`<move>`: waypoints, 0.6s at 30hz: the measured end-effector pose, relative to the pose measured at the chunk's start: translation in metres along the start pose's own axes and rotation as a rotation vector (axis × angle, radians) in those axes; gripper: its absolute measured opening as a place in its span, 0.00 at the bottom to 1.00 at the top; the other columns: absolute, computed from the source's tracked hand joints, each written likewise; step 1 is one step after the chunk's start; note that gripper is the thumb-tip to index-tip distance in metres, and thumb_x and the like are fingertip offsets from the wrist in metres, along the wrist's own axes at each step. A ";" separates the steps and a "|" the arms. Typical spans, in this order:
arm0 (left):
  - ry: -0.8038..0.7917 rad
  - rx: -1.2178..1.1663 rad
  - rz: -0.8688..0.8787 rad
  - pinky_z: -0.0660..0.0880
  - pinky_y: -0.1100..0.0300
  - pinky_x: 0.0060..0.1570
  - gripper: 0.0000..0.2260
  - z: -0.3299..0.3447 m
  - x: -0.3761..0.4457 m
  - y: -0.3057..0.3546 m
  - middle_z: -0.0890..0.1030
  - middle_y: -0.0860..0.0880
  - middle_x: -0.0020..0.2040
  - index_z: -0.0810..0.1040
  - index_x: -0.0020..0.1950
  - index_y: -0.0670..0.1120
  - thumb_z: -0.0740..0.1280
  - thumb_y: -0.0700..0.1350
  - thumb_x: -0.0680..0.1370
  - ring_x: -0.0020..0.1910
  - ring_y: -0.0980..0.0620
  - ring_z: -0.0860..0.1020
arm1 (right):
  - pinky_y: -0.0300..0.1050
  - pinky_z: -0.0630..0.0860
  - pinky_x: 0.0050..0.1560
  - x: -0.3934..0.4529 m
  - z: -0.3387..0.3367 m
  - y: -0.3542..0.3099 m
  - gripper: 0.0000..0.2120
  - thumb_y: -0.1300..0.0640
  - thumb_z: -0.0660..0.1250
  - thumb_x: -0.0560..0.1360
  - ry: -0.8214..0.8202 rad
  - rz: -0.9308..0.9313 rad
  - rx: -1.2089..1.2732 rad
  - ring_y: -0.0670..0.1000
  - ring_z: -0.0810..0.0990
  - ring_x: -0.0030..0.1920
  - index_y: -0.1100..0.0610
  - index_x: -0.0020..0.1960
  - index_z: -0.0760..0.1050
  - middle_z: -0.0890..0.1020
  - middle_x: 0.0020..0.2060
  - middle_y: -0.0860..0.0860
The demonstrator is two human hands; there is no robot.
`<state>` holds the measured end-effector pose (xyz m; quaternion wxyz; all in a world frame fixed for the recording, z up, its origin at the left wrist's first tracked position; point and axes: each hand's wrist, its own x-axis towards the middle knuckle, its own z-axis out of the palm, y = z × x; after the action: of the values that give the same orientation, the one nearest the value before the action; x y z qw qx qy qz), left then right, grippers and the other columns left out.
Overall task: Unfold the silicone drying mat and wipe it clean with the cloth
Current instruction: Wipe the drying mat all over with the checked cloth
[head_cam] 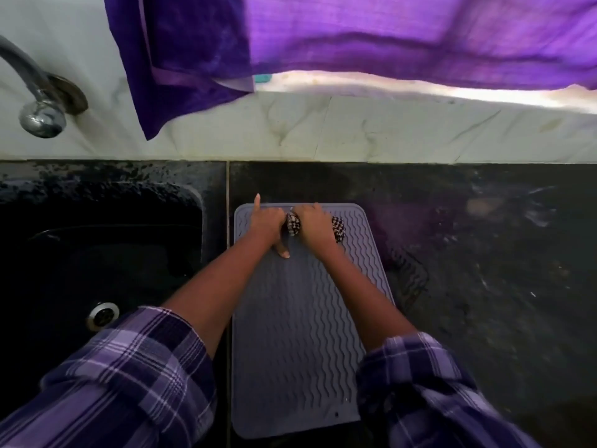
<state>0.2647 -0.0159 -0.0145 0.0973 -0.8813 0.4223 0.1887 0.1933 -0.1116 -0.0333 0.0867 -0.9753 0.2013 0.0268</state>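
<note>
The grey silicone drying mat with wavy ridges lies unfolded and flat on the dark counter, its long side running away from me. At its far end my right hand is closed over a bunched black-and-white checked cloth, which sticks out on both sides of the hand. My left hand rests on the mat just left of the cloth, fingers spread, index finger pointing away and thumb pointing back toward me. It touches the cloth's left end.
A black sink with a metal drain lies left of the mat. A chrome tap juts from the white marble wall at upper left. Purple cloths hang above. The dark counter extends to the right.
</note>
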 end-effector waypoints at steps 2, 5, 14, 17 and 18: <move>-0.008 0.015 0.007 0.38 0.41 0.74 0.40 0.000 0.000 0.000 0.74 0.47 0.68 0.68 0.72 0.46 0.74 0.63 0.65 0.71 0.49 0.69 | 0.54 0.69 0.66 -0.021 -0.001 0.010 0.15 0.57 0.60 0.78 -0.026 -0.070 0.020 0.56 0.72 0.65 0.55 0.64 0.73 0.77 0.63 0.54; 0.009 0.030 0.010 0.38 0.41 0.75 0.40 0.001 0.001 0.000 0.73 0.47 0.69 0.68 0.72 0.46 0.73 0.63 0.66 0.72 0.48 0.68 | 0.50 0.70 0.64 -0.072 0.005 0.016 0.17 0.59 0.64 0.75 -0.107 -0.140 0.044 0.56 0.73 0.64 0.56 0.63 0.74 0.77 0.63 0.54; 0.010 0.012 -0.007 0.39 0.41 0.75 0.38 0.003 -0.001 0.001 0.74 0.47 0.69 0.70 0.71 0.46 0.73 0.63 0.66 0.71 0.48 0.69 | 0.50 0.76 0.58 -0.053 -0.032 0.019 0.08 0.63 0.66 0.73 -0.029 -0.046 0.260 0.56 0.80 0.55 0.57 0.51 0.79 0.82 0.51 0.56; 0.000 0.030 -0.015 0.39 0.41 0.75 0.39 0.003 -0.001 0.002 0.74 0.47 0.69 0.69 0.71 0.46 0.74 0.63 0.66 0.72 0.49 0.69 | 0.51 0.74 0.59 -0.036 -0.014 0.006 0.12 0.61 0.63 0.75 0.005 -0.008 0.096 0.58 0.78 0.59 0.57 0.57 0.78 0.81 0.56 0.57; -0.003 0.033 -0.013 0.39 0.41 0.74 0.39 0.004 -0.001 0.002 0.73 0.47 0.70 0.68 0.72 0.46 0.73 0.63 0.66 0.72 0.48 0.68 | 0.51 0.72 0.61 -0.040 -0.006 0.004 0.13 0.60 0.63 0.76 -0.007 -0.021 0.023 0.57 0.76 0.60 0.56 0.60 0.76 0.80 0.58 0.56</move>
<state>0.2614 -0.0150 -0.0173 0.1138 -0.8819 0.4195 0.1825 0.1549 -0.1007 -0.0241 0.0987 -0.9762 0.1911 0.0268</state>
